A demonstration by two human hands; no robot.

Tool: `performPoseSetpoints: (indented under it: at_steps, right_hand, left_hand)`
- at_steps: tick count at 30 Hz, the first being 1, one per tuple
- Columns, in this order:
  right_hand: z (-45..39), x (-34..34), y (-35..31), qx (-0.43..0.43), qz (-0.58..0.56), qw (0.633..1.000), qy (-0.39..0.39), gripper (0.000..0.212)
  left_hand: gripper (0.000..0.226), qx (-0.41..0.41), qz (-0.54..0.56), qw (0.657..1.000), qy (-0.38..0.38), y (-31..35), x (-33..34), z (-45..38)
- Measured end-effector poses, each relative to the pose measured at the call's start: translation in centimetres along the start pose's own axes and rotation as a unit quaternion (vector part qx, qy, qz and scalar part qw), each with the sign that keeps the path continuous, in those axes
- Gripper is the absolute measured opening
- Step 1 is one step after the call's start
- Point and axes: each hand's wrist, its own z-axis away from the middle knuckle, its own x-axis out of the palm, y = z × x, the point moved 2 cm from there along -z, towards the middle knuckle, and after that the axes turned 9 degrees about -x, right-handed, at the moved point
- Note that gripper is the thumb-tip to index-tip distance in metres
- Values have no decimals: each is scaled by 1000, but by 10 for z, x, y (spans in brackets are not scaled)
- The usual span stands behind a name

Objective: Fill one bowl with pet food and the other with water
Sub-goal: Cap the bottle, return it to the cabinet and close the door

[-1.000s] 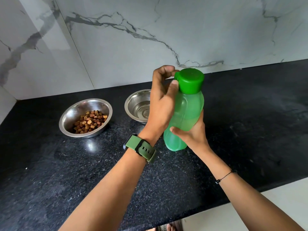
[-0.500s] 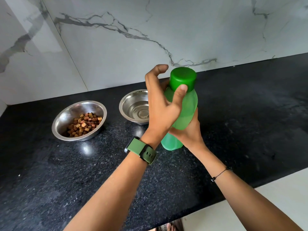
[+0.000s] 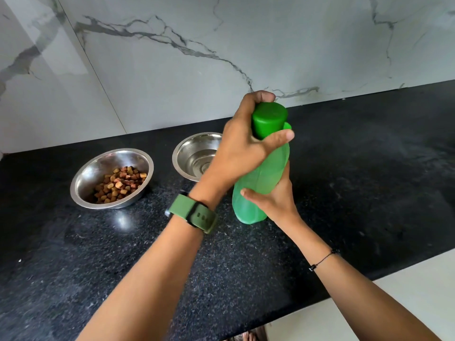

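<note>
Item 1, worktop (image 3: pixel 369 193): black speckled stone against a marbled wall. I take the green bottle as my landmark for everything below.

Item 2, green bottle (image 3: pixel 263 175): translucent body, held just above the worktop, apparently clear of it, though the base is partly hidden. Its long axis runs from base to cap, leaning a little so the cap end points up and slightly away from me, toward the wall. Some liquid seems to be inside; I cannot read the level.

Item 3, food bowl (image 3: pixel 83 175): steel, well to the left of the bottle, holding brown kibble (image 3: pixel 119 183). I judge the food half of the task done.

Item 4, empty bowl (image 3: pixel 189 153): steel, just left of and behind the bottle, dry as far as I can see.

Item 5, left hand (image 3: pixel 243 148): grip clenched around the cap (image 3: pixel 269 119), thumb across its near side, a green watch on the wrist.

Item 6, right hand (image 3: pixel 273 200): grip wrapped on the lower body of the bottle, steadying it.

Step in hand, by my reckoning: opening the cap. The next move calls for freeing it, then tipping the mouth leftward over the empty bowl, slowly, so the water does not splash onto the worktop.
</note>
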Motion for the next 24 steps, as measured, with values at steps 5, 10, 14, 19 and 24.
performPoseSetpoints:
  at_steps: [5, 10, 14, 19, 24]
  right_hand:
    - [0, 0, -3, -10, -13, 1000, -9, 79]
    - [0, 0, -3, -6, -24, 1000, -14, 82]
    - [0, -1, -2, 2, -18, 1000, -11, 87]
    - [-1, -2, 0, 27, -17, 999, -6, 94]
    - [1, -1, 3, 27, -17, 999, 5, 85]
  left_hand:
    - [42, -20, 128, 972, -198, 1, -16, -14]
    - [37, -15, 174, 952, -252, -6, -21, -16]
    - [38, 2, 114, 980, -162, -5, -13, -5]
    - [49, 42, -64, 996, 40, 2, 3, 1]
    - [50, 5, -18, 1000, -17, 5, -2, -1]
